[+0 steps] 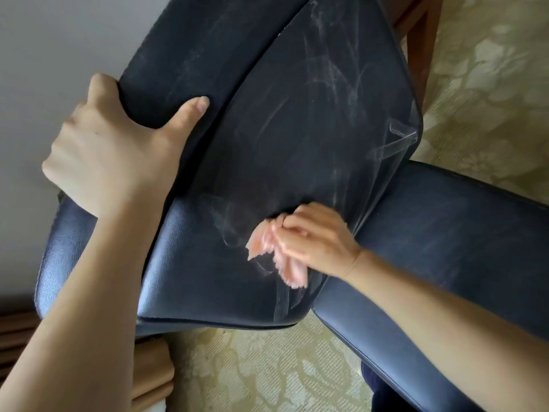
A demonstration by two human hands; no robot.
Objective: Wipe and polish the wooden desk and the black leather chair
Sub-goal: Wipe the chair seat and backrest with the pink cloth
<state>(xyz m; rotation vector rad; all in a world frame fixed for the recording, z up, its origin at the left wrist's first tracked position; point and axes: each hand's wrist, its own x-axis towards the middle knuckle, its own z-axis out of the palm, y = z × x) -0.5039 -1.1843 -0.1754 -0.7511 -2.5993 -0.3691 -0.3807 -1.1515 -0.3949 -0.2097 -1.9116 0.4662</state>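
The black leather chair [297, 129] fills the middle of the head view, its seat streaked with pale wipe marks. My left hand [113, 150] grips the edge of the chair's padded back panel at the left, thumb on the front face. My right hand [315, 239] presses a crumpled pink cloth [273, 251] against the near part of the seat, beside the padded armrest [445, 248] on the right. The desk is not in view.
A wooden chair frame [419, 40] shows at the top right. Pale patterned carpet [267, 367] lies below and to the right. A light wall [44, 40] is at the left, and beige curtain folds [154, 370] hang at the lower left.
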